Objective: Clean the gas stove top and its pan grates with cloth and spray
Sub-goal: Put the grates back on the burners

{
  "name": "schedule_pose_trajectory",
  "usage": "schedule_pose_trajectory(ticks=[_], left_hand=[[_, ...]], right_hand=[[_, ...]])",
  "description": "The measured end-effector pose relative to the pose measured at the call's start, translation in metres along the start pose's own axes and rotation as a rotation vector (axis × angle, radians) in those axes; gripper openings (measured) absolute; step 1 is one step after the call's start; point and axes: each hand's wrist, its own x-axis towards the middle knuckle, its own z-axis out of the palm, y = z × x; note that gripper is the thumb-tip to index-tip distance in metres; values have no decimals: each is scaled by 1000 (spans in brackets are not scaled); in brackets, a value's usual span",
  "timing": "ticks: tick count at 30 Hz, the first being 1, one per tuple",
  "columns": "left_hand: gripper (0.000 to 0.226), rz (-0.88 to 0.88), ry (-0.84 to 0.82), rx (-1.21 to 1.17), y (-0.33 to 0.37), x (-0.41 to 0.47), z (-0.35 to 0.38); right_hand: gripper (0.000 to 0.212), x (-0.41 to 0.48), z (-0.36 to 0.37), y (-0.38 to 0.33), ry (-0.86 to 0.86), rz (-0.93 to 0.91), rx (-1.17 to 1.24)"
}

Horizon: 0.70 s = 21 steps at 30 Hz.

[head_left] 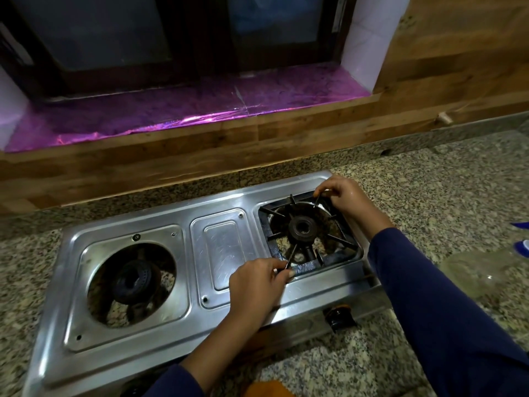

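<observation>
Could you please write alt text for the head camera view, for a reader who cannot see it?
Both hands grip opposite corners of the black pan grate over a steel stove's right burner: left hand near, right hand far. The left burner has no grate.

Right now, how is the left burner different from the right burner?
The right burner has a black grate over it; the left burner has none. Both hands grip that grate, left hand at its near corner, right hand at its far corner; nothing touches the left burner. Both are dark rings in the steel stove top.
</observation>
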Motion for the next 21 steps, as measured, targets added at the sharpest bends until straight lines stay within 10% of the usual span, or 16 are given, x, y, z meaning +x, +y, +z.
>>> schedule_pose_trajectory(ticks=[21], left_hand=[[28, 34, -29, -87, -14, -9, -22]], right_hand=[[40, -50, 16, -42, 209, -16, -35]])
